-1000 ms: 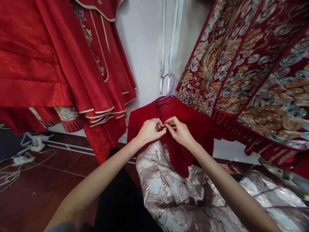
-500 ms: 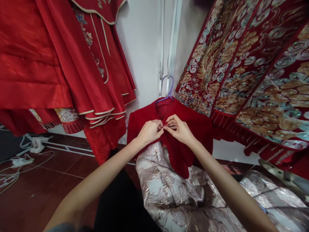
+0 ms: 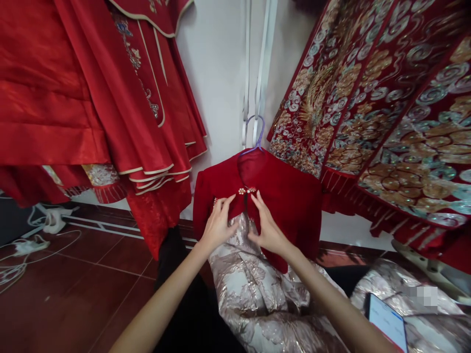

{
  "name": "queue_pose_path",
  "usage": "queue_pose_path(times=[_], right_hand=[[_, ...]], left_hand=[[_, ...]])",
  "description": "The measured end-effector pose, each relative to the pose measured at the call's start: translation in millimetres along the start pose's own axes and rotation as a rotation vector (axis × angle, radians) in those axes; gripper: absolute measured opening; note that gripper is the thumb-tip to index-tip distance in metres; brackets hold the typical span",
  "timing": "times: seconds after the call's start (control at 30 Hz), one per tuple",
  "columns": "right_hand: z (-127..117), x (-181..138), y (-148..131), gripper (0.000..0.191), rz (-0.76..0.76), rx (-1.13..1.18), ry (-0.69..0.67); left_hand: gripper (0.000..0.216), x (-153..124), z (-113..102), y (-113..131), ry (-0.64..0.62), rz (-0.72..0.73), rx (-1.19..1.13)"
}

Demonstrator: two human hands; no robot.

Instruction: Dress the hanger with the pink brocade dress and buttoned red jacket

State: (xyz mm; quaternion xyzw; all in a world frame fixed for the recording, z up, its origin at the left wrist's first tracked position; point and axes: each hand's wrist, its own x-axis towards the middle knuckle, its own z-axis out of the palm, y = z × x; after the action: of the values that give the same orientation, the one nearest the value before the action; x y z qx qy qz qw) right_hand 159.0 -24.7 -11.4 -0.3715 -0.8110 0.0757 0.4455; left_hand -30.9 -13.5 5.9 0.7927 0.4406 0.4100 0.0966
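Note:
A short dark-red jacket (image 3: 287, 196) hangs on a purple hanger (image 3: 259, 139) in front of me. At its neck a beaded clasp (image 3: 247, 190) joins the two front edges, which part below it. My left hand (image 3: 220, 223) is at the jacket's left front, thumb and fingers apart, holding nothing. On the other side my right hand (image 3: 267, 225) lies just below the clasp with its fingers spread, fingertips close to the beads. Shiny silvery-pink brocade fabric (image 3: 253, 284) shows beneath the jacket's hem and between my hands.
Red garments (image 3: 154, 122) hang at the left, and a heavily embroidered one (image 3: 368, 113) at the right. Two pale straps (image 3: 262, 63) run down to the hanger. A phone (image 3: 388, 321) rests on brocade at lower right. White cables (image 3: 22, 262) lie on the tiled floor.
Both hands have come away from the pinch at the neck, moved down and apart, and opened. The clasp now shows, fastened. The phone has come into sight beside my right arm.

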Motion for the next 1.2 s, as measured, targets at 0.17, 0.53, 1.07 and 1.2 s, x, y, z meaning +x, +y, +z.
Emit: queue_pose_path(times=[0.17, 0.53, 1.07, 1.2], right_hand=[[23.4, -29.6, 22.7, 0.089, 0.058, -0.29, 0.111], [-11.7, -8.8, 46.7, 0.047, 0.094, -0.179, 0.246], [-84.6, -8.5, -38.3, 0.013, 0.213, -0.286, 0.216], [-57.9, 7.0, -65.2, 0.018, 0.279, -0.003, 0.017]], left_hand=[[0.04, -38.9, 10.3, -33.9, 0.074, -0.141, 0.006], [0.016, -44.1, -21.4, -46.4, 0.267, -0.279, 0.029], [0.031, -38.1, 44.1, 22.7, -0.31, -0.134, 0.138], [0.035, -20.2, 71.8, 18.0, -0.306, -0.188, 0.036]])
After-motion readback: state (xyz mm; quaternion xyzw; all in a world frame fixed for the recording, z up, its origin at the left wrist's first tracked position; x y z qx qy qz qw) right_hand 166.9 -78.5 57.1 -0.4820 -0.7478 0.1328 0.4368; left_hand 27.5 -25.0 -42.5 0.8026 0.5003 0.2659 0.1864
